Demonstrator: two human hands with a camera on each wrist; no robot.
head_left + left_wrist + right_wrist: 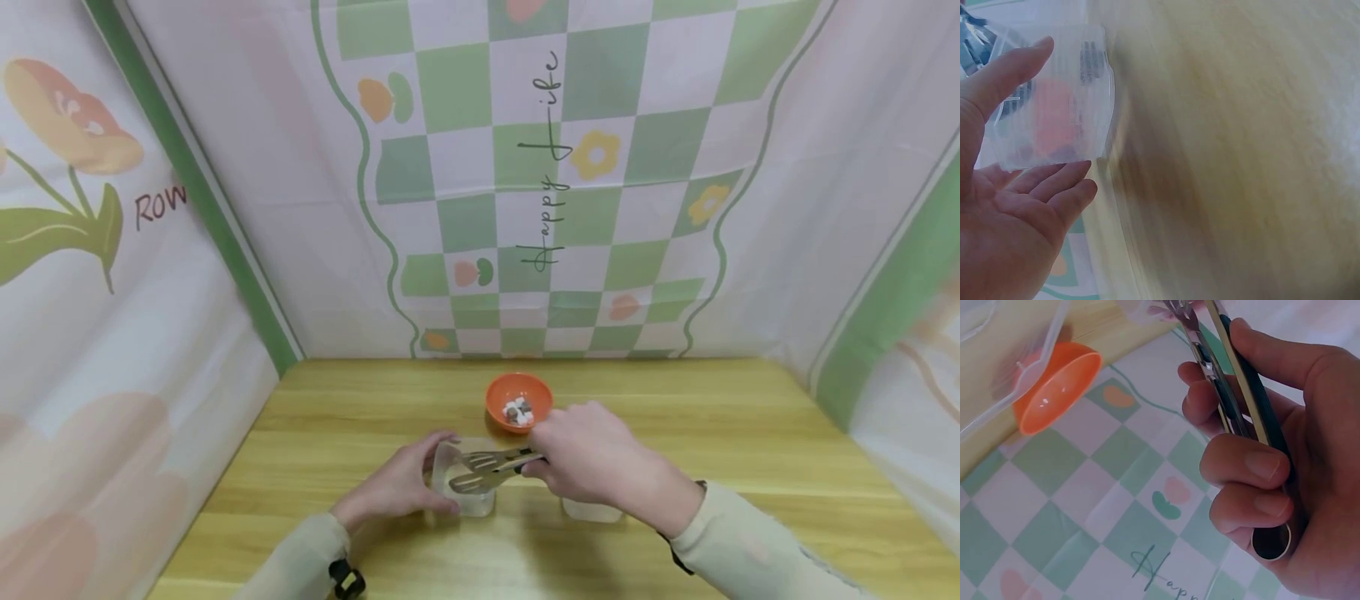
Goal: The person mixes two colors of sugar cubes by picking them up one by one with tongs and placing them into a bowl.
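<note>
My left hand [397, 485] holds a clear plastic box [480, 506] at its left end, thumb on the near side and fingers on the far side. The left wrist view shows the thumb and fingertips against the see-through walls of the box [1094, 109]. Gripped in my right hand [592, 454] is a pair of metal tongs [1250, 400] with dark handles and slotted ends. Those slotted ends hover over or inside the box; which of the two is unclear. Nothing can be made out between them.
Behind the hands stands an orange bowl [517, 382] containing several small white and dark pieces [517, 411]. A second clear plastic box [592, 511] sits partly hidden under my right hand. The wooden table [360, 400] meets a checked cloth backdrop [525, 217].
</note>
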